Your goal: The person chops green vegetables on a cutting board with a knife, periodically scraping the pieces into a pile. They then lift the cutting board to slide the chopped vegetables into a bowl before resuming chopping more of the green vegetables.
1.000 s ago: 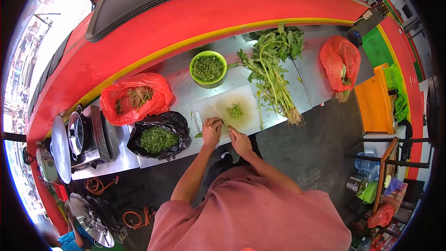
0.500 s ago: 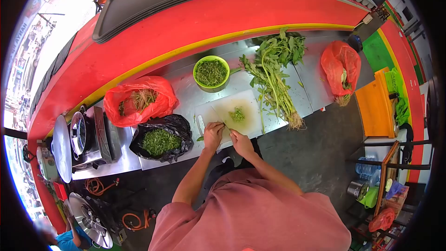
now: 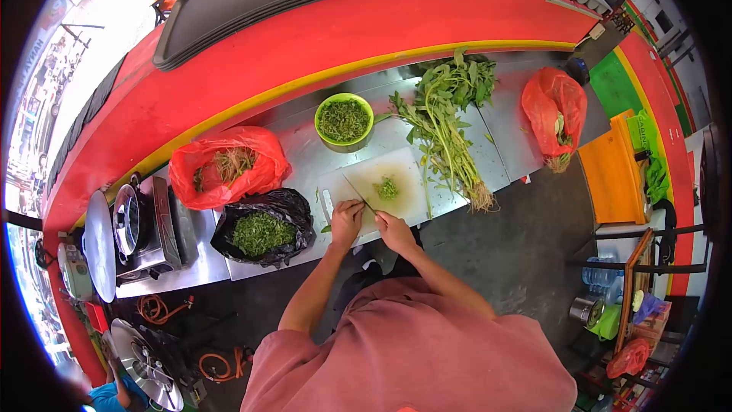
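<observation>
My right hand [image 3: 396, 232] is wrapped round the handle of a knife [image 3: 358, 194], whose blade slants up and left over the white cutting board [image 3: 408, 164]. Just left of the blade, my left hand [image 3: 348, 221] rests at the board's near edge with its fingers curled together; what they pinch is too small to make out. A little pile of chopped greens [image 3: 386, 188] lies on the board to the right of the blade. Behind the board stands a green bowl [image 3: 369, 137] full of chopped greens.
Leafy stalks with roots [image 3: 450, 137] lie right of the board. To the left sit a black bag [image 3: 305, 210] of chopped greens, a red bag [image 3: 267, 154] with roots and a stove [image 3: 160, 236]. Another red bag [image 3: 545, 107] is at the far right. Trays [image 3: 267, 0] are stacked on the ledge.
The view has shifted slightly. The knife blade shows more plainly across the board, while both hands stay in nearly the same place.
</observation>
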A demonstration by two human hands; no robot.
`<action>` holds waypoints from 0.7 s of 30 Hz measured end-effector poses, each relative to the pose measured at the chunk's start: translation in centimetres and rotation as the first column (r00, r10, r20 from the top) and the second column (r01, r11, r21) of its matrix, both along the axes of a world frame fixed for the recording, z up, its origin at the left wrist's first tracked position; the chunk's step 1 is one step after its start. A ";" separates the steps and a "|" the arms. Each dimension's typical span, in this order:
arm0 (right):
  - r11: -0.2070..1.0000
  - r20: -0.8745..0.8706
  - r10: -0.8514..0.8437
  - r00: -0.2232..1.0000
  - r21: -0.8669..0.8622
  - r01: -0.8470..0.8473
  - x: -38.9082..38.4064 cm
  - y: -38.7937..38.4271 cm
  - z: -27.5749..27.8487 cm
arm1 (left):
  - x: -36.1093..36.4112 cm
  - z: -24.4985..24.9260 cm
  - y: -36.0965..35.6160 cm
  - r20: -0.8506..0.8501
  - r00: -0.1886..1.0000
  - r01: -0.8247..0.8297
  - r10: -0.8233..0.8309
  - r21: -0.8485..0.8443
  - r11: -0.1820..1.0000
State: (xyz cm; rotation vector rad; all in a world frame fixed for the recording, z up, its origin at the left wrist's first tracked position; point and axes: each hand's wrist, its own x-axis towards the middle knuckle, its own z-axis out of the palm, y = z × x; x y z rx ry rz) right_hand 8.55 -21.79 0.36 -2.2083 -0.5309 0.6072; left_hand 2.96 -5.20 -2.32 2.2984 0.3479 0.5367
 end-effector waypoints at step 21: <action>1.000 0.071 0.002 0.997 -0.003 -0.002 -1.1 -0.3 -0.1 | -0.6 -0.7 0.2 0.019 1.000 -0.007 0.007 0.001 1.000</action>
